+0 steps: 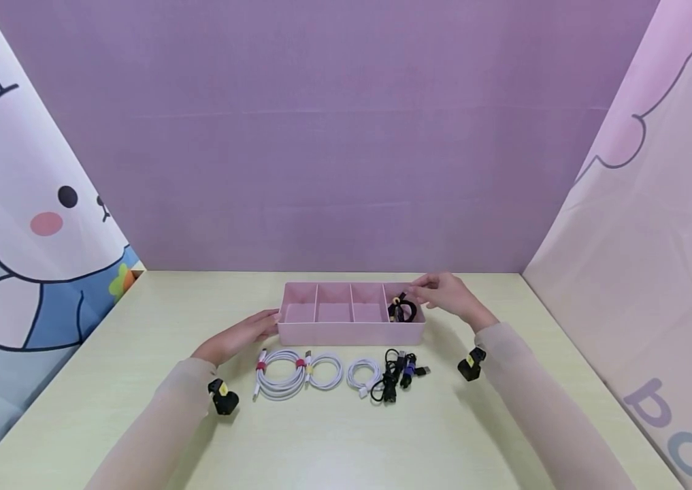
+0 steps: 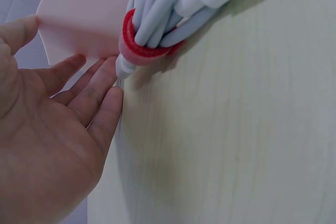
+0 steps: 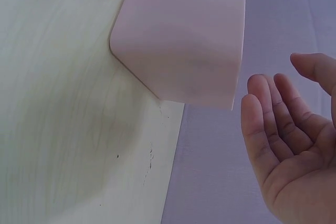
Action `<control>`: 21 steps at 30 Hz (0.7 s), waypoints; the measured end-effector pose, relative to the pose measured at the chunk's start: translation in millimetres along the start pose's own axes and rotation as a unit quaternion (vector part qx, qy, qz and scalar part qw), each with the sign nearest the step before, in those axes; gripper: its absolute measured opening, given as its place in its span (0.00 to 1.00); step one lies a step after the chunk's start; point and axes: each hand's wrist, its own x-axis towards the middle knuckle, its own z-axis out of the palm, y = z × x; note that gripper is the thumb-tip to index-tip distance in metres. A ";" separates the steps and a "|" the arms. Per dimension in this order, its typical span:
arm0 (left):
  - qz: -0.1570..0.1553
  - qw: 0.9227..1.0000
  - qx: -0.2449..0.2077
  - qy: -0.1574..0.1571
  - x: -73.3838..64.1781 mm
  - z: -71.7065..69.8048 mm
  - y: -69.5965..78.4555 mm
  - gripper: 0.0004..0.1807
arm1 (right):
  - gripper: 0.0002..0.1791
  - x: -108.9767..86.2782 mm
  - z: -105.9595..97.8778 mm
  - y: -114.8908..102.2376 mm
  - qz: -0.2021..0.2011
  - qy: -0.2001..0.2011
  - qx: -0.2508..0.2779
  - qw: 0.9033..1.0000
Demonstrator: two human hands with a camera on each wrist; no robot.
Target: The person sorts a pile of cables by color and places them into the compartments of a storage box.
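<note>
A pink box (image 1: 352,333) with several compartments in a row stands on the table. My left hand (image 1: 241,335) lies at the box's left end; in the left wrist view its thumb and fingertips are at the pink end wall. Over the rightmost compartment is my right hand (image 1: 450,294), its fingers loosely bent with nothing between them in the right wrist view. Inside that compartment sits a coiled black cable (image 1: 399,314) with a yellowish tie. The other compartments hold nothing visible. Nearest my left hand lies a large white cable coil (image 1: 281,393) with red ties (image 2: 137,51).
In front of the box, a white coil (image 1: 324,386) with a yellow tie, a smaller white coil (image 1: 351,376), a black cable bundle (image 1: 390,385) and a black cable with a purple tie (image 1: 409,367) form a row. A purple backdrop (image 1: 333,170) rises behind the table.
</note>
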 end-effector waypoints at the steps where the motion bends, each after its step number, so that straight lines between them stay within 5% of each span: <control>1: 0.001 1.000 -0.002 -0.001 0.1 0.0 -0.2 0.39 | 0.21 -1.0 -0.3 0.3 -0.001 0.001 -0.001 1.000; 21: -0.002 1.000 -0.005 0.001 2.1 -0.3 -1.1 0.43 | 0.21 -22.7 -2.9 2.5 -0.008 0.001 0.001 1.000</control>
